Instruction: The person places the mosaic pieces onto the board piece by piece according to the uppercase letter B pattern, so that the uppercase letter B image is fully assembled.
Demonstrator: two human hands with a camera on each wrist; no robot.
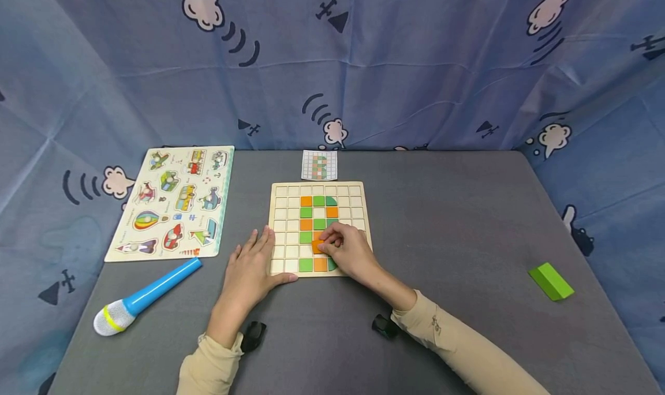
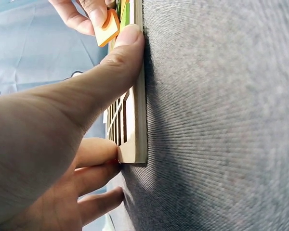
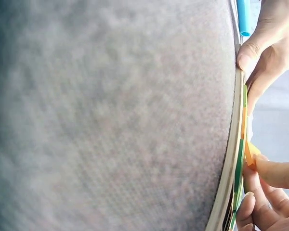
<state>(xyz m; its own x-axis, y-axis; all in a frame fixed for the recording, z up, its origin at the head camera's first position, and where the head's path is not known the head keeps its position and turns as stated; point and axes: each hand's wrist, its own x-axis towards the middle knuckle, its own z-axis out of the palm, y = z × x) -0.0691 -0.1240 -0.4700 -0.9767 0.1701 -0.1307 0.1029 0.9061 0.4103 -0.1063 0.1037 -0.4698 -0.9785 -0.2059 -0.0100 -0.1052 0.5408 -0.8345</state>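
A square wooden grid board (image 1: 279, 205) lies on the table, with orange and green tiles set in its middle columns. My right hand (image 1: 353, 253) pinches an orange square tile (image 1: 317, 246) between thumb and fingers, tilted over the lower part of the grid. In the left wrist view the orange tile (image 2: 107, 31) shows slanted above the board's surface. My left hand (image 1: 250, 271) rests at the board's lower left corner, fingers extended along the left side. Its thumb (image 2: 118, 55) lies against the near edge. The right hand hides some grid cells.
Behind the board lies a small pattern card (image 1: 319, 165). On the left are a picture puzzle board (image 1: 171, 204) and a blue toy microphone (image 1: 148, 297). A green block (image 1: 552, 281) sits far right. Patterned blue cloth (image 1: 405, 66) hangs behind the table.
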